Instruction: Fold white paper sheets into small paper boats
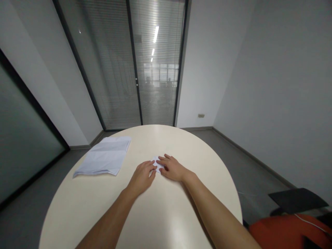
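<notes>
A small piece of folded white paper [157, 164] lies on the round cream table, partly covered by my fingers. At its left edge, my left hand [143, 175] has bent fingers and thumb closed on it. My right hand [173, 168] comes in from the other side, its fingertips and thumb pressing the paper's right part against the tabletop. The fingers of this hand are slightly apart. How the paper is folded beneath them is hard to make out.
A stack of larger white paper sheets [105, 156] lies at the left of the round table [153, 214], reaching its edge. An orange chair [282, 233] with a black part [298, 200] stands at the lower right. Beyond the table is a glass partition with blinds [114, 69].
</notes>
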`<state>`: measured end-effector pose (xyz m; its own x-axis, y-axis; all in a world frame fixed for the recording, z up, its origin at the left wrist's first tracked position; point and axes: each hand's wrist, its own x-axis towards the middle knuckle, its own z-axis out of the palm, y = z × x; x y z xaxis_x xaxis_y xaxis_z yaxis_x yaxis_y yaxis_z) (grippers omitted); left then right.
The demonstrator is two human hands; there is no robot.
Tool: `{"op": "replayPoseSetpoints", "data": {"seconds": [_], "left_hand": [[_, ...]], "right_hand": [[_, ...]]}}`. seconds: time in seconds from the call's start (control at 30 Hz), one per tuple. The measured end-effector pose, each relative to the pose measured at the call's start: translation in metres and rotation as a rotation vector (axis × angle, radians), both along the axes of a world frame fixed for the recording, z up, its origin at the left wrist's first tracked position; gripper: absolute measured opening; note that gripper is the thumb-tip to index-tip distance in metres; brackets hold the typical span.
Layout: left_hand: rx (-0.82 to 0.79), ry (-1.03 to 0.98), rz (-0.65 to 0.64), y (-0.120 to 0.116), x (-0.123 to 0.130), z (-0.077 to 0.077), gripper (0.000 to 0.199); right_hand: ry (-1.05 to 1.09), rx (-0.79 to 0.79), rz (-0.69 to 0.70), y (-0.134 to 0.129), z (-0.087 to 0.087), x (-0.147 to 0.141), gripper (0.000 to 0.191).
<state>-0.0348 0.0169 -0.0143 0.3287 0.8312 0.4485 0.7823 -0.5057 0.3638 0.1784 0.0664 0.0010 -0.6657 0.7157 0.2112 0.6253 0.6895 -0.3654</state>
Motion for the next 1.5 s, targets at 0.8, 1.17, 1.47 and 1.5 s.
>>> {"op": "replayPoseSetpoints", "data": {"seconds": [0.8, 1.17, 1.47, 1.5], "left_hand": [[-0.009, -0.022, 0.047, -0.006, 0.004, 0.007, 0.011], [0.003, -0.001, 0.053, -0.008, 0.006, 0.01, 0.014], [0.002, 0.019, 0.062, -0.009, 0.007, 0.01, 0.018], [0.002, 0.021, 0.062, -0.009, 0.007, 0.01, 0.018]], "right_hand": [[0.078, 0.106, 0.078, -0.002, 0.01, -0.008, 0.03], [0.105, 0.095, -0.052, -0.002, 0.009, -0.017, 0.022], [0.092, 0.007, 0.11, 0.004, 0.011, -0.002, 0.041], [0.085, -0.003, 0.111, 0.004, 0.011, -0.001, 0.047]]}}
